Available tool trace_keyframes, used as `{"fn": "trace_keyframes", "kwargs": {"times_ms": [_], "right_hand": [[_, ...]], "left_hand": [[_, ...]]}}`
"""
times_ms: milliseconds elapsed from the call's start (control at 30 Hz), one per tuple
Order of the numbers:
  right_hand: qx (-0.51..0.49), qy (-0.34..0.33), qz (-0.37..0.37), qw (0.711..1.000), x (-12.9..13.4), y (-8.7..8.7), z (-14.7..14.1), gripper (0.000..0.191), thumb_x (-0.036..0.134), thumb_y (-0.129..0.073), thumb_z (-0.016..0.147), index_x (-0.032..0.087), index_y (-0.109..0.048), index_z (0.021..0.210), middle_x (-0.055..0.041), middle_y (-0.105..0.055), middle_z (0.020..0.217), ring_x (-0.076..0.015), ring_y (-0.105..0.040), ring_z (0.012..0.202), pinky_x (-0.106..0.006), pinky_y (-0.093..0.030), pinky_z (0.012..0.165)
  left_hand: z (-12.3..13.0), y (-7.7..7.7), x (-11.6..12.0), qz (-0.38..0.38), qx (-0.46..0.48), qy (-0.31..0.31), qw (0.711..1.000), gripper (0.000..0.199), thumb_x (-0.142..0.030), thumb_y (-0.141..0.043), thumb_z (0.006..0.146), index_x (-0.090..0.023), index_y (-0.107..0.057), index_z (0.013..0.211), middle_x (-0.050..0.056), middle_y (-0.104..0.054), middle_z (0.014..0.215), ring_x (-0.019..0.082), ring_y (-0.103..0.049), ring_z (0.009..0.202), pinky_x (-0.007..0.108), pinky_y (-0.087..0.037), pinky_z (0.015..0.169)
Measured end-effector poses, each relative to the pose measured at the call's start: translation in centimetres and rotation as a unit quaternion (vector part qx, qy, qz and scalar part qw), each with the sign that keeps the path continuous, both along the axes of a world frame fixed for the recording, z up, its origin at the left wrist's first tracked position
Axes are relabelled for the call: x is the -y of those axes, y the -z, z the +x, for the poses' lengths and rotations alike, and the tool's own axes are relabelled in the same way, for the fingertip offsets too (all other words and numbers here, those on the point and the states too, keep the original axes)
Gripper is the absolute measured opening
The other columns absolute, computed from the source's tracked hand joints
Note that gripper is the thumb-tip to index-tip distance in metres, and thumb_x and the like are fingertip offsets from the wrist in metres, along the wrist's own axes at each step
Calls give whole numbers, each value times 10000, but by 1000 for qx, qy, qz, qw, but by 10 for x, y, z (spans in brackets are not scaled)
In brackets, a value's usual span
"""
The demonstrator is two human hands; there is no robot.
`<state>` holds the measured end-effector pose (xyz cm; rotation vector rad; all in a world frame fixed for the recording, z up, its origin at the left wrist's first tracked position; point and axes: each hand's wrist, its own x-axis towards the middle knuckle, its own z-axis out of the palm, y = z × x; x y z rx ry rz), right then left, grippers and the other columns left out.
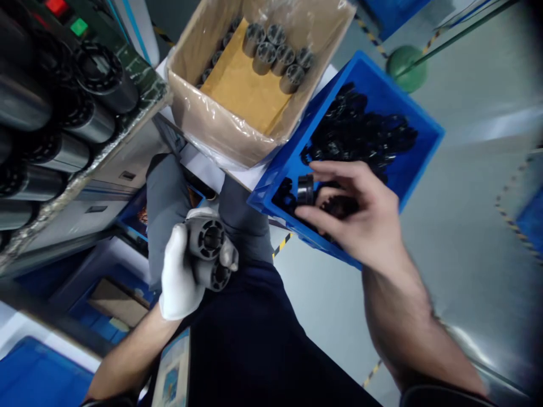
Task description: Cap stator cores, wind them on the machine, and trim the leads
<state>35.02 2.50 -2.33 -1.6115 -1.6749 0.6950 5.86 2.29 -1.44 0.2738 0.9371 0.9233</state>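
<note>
right hand (373,212) pinches black ring (305,190) over blue bin's (418,161) near-left corner; likely light, stiff, best taken by rim. left hand (179,285) clasps two slotted cylinders (196,237), probably heavier, smooth.

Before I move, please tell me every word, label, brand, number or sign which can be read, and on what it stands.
No text can be read.
Card at the bottom edge: too blurred to read.
Red and green squares: no readable mark.
Cardboard box, held grey cylinders, black ring: none readable.
</note>
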Motion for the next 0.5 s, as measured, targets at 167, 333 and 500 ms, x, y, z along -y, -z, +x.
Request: {"fn": "trace_keyframes", "kwargs": {"times_ms": [167,333,500], "right_hand": [[-157,-88,81,980,12,-35,-99,610,219,-1090,839,352,-837,1378,-32,-884,1207,-294,-855,1064,-445,-738,890],[-171,-94,34,980,11,-28,-125,605,176,-1041,887,377,-837,1419,-42,-876,1258,-299,-861,1089,-486,-766,964],[-146,-116,51,981,15,-28,-126,560,160,-988,918,323,-838,1432,-40,-868,1306,-227,-860,1042,-408,-746,1002]], "left_hand": [[1,2,11,85,-137,-60,985,477,-725,-773,1038,-270,-889,1119,84,-866,1150,344,-806,1190,444,-676,1085],[-11,8,20,142,-190,-78,968,410,-649,-730,1098,-288,-910,1170,72,-843,1288,337,-752,1332,457,-568,1272],[-19,15,24,152,-194,-75,966,368,-588,-725,1090,-283,-890,1214,81,-815,1223,351,-769,1204,478,-617,1183]]}}
